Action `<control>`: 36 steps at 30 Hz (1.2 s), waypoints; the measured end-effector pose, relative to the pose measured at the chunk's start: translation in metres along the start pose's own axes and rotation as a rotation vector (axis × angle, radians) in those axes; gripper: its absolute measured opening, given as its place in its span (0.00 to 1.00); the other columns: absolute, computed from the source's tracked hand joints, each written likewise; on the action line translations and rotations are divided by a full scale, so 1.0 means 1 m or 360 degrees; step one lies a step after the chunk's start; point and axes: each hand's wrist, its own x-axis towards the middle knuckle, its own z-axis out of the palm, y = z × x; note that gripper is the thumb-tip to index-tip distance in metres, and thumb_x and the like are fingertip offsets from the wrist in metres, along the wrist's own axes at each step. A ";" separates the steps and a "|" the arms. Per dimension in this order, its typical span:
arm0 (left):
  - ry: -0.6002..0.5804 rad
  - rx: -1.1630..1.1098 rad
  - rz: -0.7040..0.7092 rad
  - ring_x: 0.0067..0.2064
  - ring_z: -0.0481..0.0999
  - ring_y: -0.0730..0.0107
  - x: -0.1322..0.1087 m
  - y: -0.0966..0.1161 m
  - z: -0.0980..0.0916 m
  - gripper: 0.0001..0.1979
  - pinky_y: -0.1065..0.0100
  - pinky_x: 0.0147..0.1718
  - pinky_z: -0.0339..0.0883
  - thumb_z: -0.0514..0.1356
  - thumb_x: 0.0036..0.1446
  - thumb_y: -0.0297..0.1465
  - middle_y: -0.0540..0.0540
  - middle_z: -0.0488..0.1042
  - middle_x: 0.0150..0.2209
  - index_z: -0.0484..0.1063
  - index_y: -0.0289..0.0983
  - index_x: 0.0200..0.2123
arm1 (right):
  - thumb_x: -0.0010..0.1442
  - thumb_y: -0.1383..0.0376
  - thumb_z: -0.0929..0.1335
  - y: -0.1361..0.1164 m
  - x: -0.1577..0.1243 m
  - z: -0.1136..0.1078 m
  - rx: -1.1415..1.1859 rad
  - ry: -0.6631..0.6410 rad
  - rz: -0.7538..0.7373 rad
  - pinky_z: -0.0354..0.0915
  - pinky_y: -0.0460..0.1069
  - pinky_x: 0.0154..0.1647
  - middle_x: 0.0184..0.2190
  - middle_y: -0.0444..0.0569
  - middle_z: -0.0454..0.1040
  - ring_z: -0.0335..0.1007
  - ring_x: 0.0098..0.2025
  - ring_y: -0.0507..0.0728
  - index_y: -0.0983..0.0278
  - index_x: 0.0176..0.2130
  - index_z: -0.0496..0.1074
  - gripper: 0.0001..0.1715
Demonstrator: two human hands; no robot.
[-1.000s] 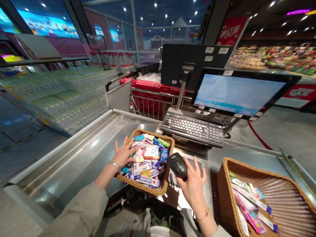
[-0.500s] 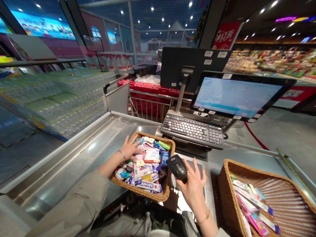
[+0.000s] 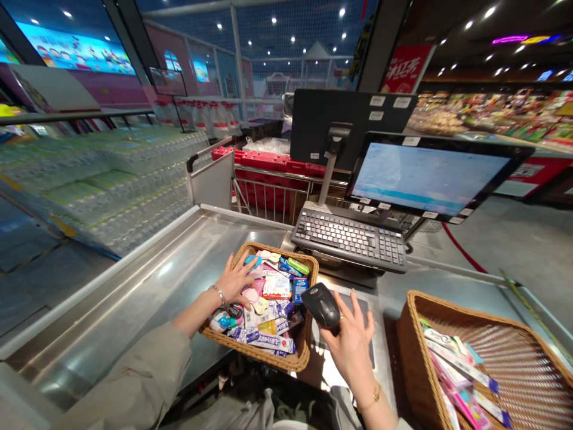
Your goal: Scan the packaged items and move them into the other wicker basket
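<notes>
My left hand [image 3: 236, 282] lies over the left side of a wicker basket [image 3: 308, 352], fingers spread across the small packs inside. Under and around it are several blue-and-white stick packs [image 3: 271, 341], a white and red box [image 3: 276, 285], a small blue box [image 3: 299, 290] and a green pack [image 3: 298, 266]. In my right hand [image 3: 351, 334] is a black barcode scanner [image 3: 323, 306], held by the thumb side with the other fingers stretched out. Its head hangs at the basket's right rim, pointing left.
A second wicker basket [image 3: 405, 352] stands at the right with stick packs and a pink toothbrush pack [image 3: 461, 406]. Behind the baskets are a keyboard [image 3: 351, 236] and a monitor [image 3: 430, 176]. The metal counter [image 3: 147, 286] has a raised edge at left.
My left hand has slid slightly left and up over the packs, and a few beneath it have shifted. The right hand and scanner stay nearly still.
</notes>
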 end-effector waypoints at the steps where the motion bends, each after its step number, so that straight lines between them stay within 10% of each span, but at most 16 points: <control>1: 0.0013 -0.0010 -0.0026 0.70 0.26 0.37 -0.003 0.001 0.002 0.28 0.31 0.58 0.14 0.65 0.42 0.58 0.44 0.42 0.72 0.77 0.44 0.40 | 0.54 0.66 0.68 -0.001 0.000 -0.001 0.0002 -0.0008 0.0006 0.35 0.73 0.65 0.60 0.50 0.68 0.43 0.70 0.69 0.61 0.31 0.75 0.05; 19: -0.0067 -0.0237 -0.0311 0.70 0.27 0.35 -0.011 0.022 0.000 0.32 0.28 0.58 0.20 0.68 0.40 0.54 0.46 0.40 0.72 0.74 0.54 0.51 | 0.54 0.66 0.68 -0.001 -0.005 -0.004 0.0004 -0.0030 0.0006 0.36 0.72 0.65 0.60 0.50 0.68 0.43 0.70 0.70 0.61 0.30 0.75 0.04; 36: -0.0006 -0.0193 -0.0320 0.71 0.32 0.37 -0.019 0.033 -0.002 0.27 0.28 0.58 0.18 0.69 0.38 0.54 0.43 0.47 0.71 0.78 0.46 0.41 | 0.55 0.64 0.68 0.010 -0.011 -0.009 0.0001 0.0027 -0.0002 0.37 0.73 0.65 0.60 0.50 0.68 0.45 0.69 0.70 0.61 0.28 0.74 0.05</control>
